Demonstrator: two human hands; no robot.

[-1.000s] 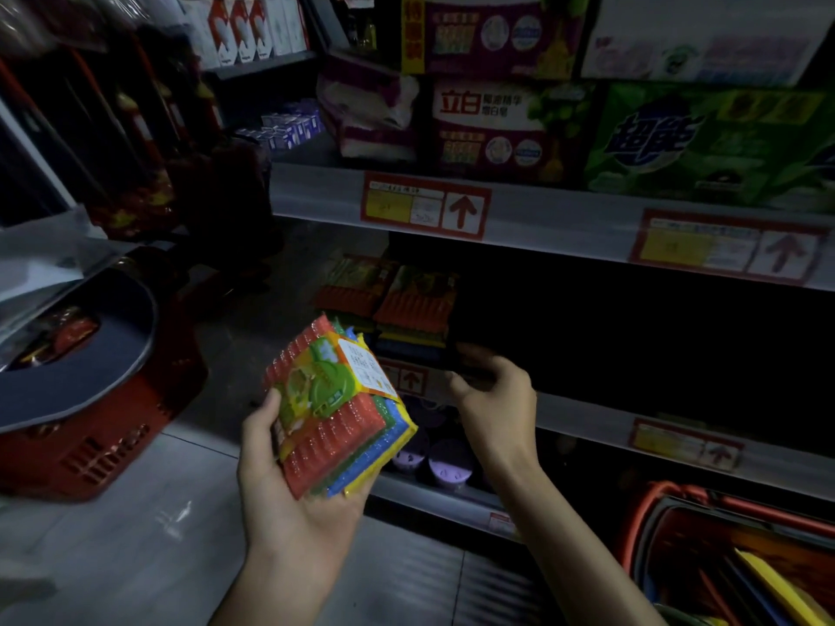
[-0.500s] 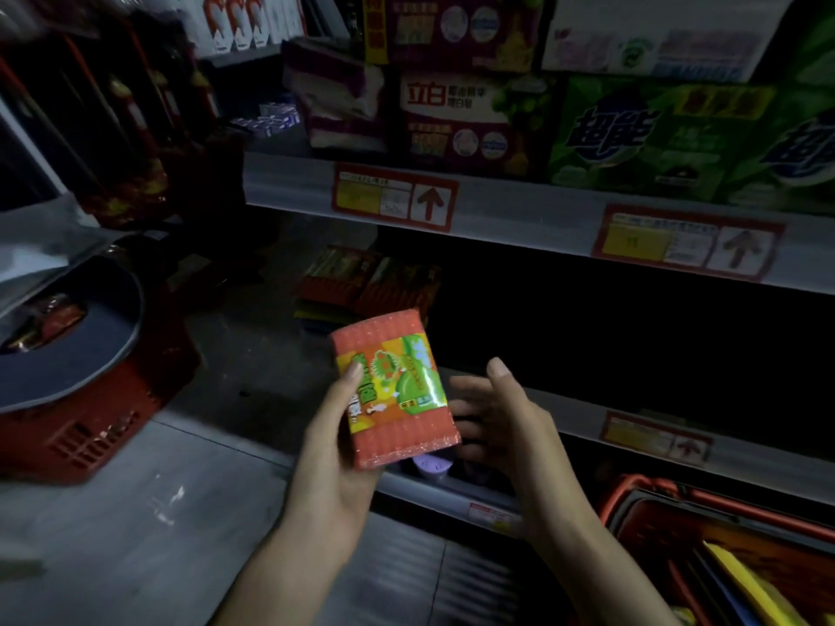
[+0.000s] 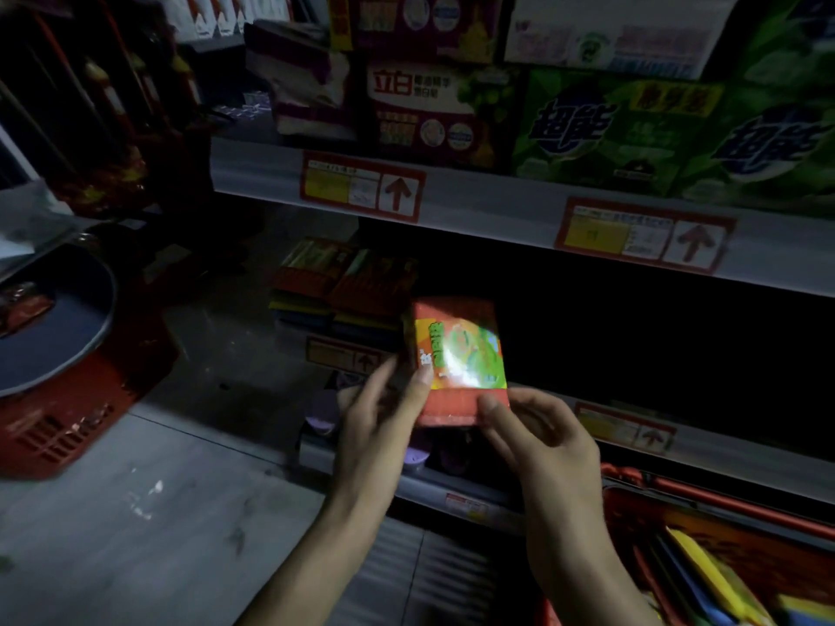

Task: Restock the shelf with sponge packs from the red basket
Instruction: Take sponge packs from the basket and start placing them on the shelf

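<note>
**Pack upright in both hands, shelf stack up and to the left**

Held between two hands: one sponge pack (image 3: 458, 361), orange-edged with a green and yellow label, long axis upright and tilted slightly, label face toward the camera. Left hand (image 3: 384, 426) along the pack's left edge, thumb laid on the front, fingers behind. Right hand (image 3: 540, 438) pinching the bottom right corner, thumb on the front. Both hands closed on the same pack, neither spread wide.

Already on the middle shelf (image 3: 723, 440): two short stacks of matching packs (image 3: 348, 286), lying flat, far and to the left of the held pack (dim there, so exact count unclear). To the right of those stacks, only dark shelf space.

The relation that matters: held pack stands on end, shelved ones lie flat. Likely needed next: tipping the pack over flat, then pushing it forward onto or beside the stacks. Left hand nearer the stacks, so probably the one to carry it in.

Red basket (image 3: 745, 548) near and to the right, below the right wrist, more packs inside. Another red basket (image 3: 68, 426) on the floor at far left.
</note>
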